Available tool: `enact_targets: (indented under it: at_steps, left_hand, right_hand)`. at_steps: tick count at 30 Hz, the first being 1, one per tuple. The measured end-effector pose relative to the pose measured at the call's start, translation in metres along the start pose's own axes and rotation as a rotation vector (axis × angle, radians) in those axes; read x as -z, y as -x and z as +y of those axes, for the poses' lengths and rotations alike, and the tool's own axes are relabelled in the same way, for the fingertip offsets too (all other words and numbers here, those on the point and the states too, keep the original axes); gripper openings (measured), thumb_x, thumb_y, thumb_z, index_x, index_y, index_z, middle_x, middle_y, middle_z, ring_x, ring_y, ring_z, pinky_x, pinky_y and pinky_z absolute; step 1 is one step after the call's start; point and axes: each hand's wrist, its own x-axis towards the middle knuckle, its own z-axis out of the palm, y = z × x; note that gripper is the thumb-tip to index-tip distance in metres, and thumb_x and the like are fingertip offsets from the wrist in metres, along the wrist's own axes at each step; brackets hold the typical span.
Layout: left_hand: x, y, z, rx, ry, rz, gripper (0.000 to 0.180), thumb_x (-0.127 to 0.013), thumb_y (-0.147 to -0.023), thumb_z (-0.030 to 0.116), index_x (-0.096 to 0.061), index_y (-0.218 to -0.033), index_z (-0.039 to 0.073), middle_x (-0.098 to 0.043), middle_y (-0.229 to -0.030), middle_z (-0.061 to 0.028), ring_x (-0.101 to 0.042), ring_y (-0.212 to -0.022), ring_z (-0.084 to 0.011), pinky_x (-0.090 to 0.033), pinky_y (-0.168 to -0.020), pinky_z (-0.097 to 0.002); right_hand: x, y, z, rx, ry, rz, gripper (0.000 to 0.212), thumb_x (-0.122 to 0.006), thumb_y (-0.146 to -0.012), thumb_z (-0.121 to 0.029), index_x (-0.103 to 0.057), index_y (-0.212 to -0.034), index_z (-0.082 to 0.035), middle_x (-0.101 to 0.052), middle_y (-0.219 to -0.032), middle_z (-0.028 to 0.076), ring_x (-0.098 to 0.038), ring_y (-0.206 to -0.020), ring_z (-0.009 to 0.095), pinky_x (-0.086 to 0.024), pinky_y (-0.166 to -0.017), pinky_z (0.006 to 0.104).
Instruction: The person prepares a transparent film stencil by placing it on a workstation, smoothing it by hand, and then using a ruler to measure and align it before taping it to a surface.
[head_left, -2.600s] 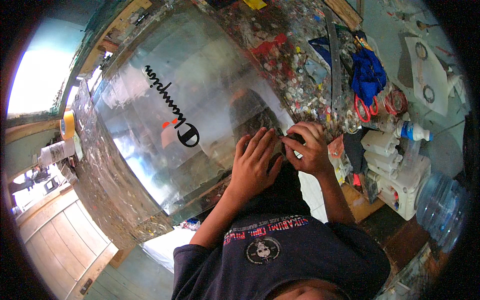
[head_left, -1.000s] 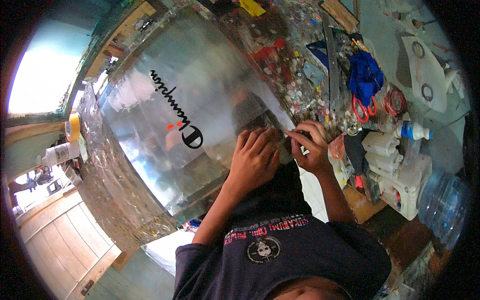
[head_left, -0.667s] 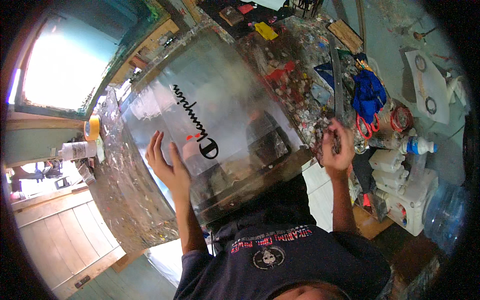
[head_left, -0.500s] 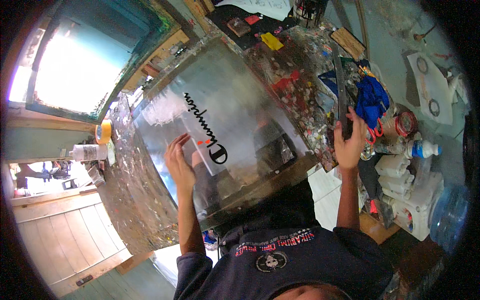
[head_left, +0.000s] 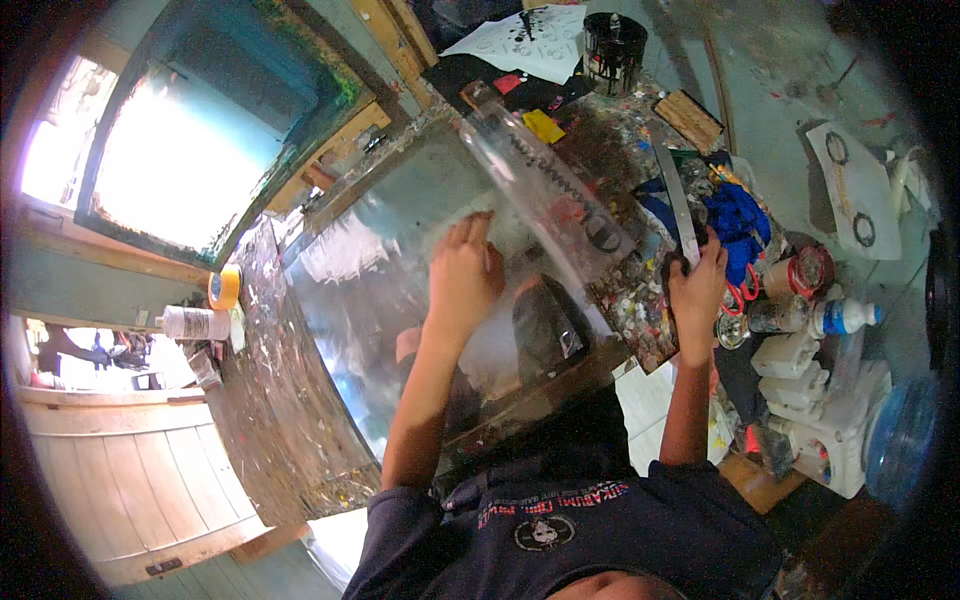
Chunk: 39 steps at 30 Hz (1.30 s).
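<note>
My left hand (head_left: 466,275) is over the shiny, reflective plate (head_left: 400,300) on the worktable, its fingers stretched forward and holding nothing I can see. To its right, a clear sheet (head_left: 550,185) with black script lettering lies over the plate's right edge and the paint-spattered tabletop; it looks slightly blurred. My right hand (head_left: 698,290) grips the near end of a long, flat metal strip (head_left: 678,195), which points away from me. Just right of the strip are a crumpled blue cloth (head_left: 738,225) and red-handled scissors (head_left: 740,292).
A framed screen (head_left: 200,130) leans at the far left, with yellow tape (head_left: 225,287) and a white bottle (head_left: 195,323) below it. A black-stained pot (head_left: 613,52) stands at the back beside a printed paper (head_left: 520,42). White containers (head_left: 815,400) and a water bottle (head_left: 845,317) crowd the right side.
The lettered clear sheet has shifted from the middle of the plate to its right edge. My left hand has moved right and forward. The metal strip has tilted slightly in my right hand.
</note>
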Motion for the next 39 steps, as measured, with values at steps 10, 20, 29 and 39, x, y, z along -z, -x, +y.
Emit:
enact_targets:
  at_steps: [10,20,29,39]
  left_hand:
    - [-0.066,-0.064,0.047,-0.404,0.018,-0.082,0.066,-0.064,-0.086,0.01,-0.041,-0.149,0.011,-0.036,-0.155,-0.0195,-0.038,-0.14,-0.0415,-0.032,-0.116,-0.0517]
    - [-0.099,-0.107,0.049,-0.628,-0.116,-0.085,0.104,-0.089,-0.056,0.023,-0.042,-0.147,0.008,-0.036,-0.155,-0.0209,-0.035,-0.143,-0.0394,-0.032,-0.117,-0.0508]
    - [-0.095,-0.107,0.046,-0.612,0.02,-0.207,0.087,-0.07,-0.073,0.008,-0.034,-0.152,0.006,-0.032,-0.157,-0.0232,-0.032,-0.144,-0.0426,-0.028,-0.119,-0.0517]
    - [-0.102,-0.115,0.048,-0.654,-0.024,-0.184,0.094,-0.075,-0.068,0.012,-0.034,-0.152,0.006,-0.033,-0.157,-0.0217,-0.034,-0.143,-0.0419,-0.03,-0.118,-0.0503]
  right_hand:
    - [0.077,0.022,0.021,0.009,-0.098,0.088,0.067,-0.068,-0.077,-0.004,-0.047,-0.14,-0.001,-0.06,-0.11,0.02,-0.06,-0.101,0.034,-0.049,-0.09,0.0433]
    - [0.175,0.09,0.082,-0.194,-0.154,-0.027,0.064,-0.072,-0.072,0.004,-0.053,-0.133,-0.005,-0.057,-0.088,0.004,-0.053,-0.071,0.01,-0.043,-0.06,0.0249]
    - [0.067,0.022,0.027,-0.081,-0.325,-0.23,0.059,-0.078,-0.076,-0.003,-0.052,-0.129,-0.004,-0.064,-0.094,0.01,-0.063,-0.073,0.02,-0.052,-0.067,0.0332]
    - [-0.011,-0.031,0.009,0.181,-0.366,-0.2,0.058,-0.072,-0.077,0.0,-0.05,-0.131,-0.002,-0.065,-0.107,0.021,-0.063,-0.105,0.041,-0.051,-0.09,0.0451]
